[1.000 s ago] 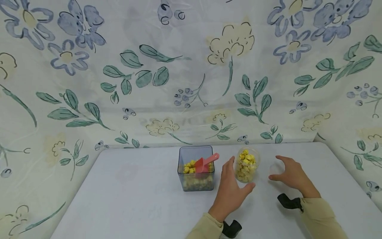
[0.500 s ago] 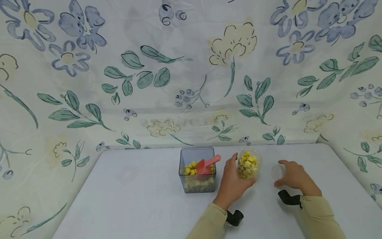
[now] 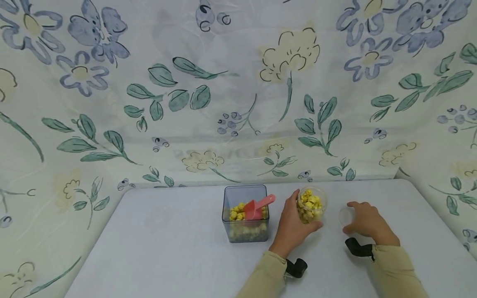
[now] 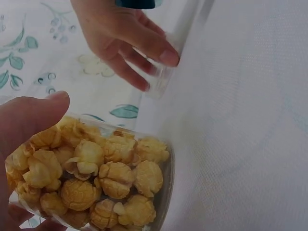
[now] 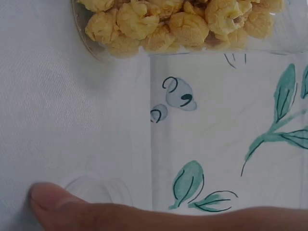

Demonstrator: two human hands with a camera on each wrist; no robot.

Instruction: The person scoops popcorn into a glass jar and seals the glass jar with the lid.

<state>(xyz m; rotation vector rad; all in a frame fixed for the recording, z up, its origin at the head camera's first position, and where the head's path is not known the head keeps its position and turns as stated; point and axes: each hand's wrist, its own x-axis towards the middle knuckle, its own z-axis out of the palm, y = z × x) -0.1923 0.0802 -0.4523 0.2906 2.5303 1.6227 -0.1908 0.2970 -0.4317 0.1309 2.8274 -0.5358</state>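
A clear round jar [image 3: 323, 209] of yellow popcorn [image 3: 310, 203] stands right of the middle of the table. My left hand [image 3: 292, 227] grips it, thumb on the near side and fingers on the left. Through the jar's wall the left wrist view shows popcorn [image 4: 115, 178] close up. To the right, my right hand [image 3: 369, 223] holds a clear round lid [image 3: 346, 216] low at the tabletop, between thumb and fingers. Part of that lid [image 5: 98, 190] shows behind a finger in the right wrist view. No lid covers the jar.
Left of the jar stands a square, see-through bluish container [image 3: 247, 231] with more popcorn. A pink scoop [image 3: 256, 207] leans in it, handle over the right rim. The white table [image 3: 167, 248] meets a flower-patterned cloth [image 3: 238, 136] at the back.
My left hand has moved from beside the jar to a grip around it. My right hand has come from just right of the lid to holding it.
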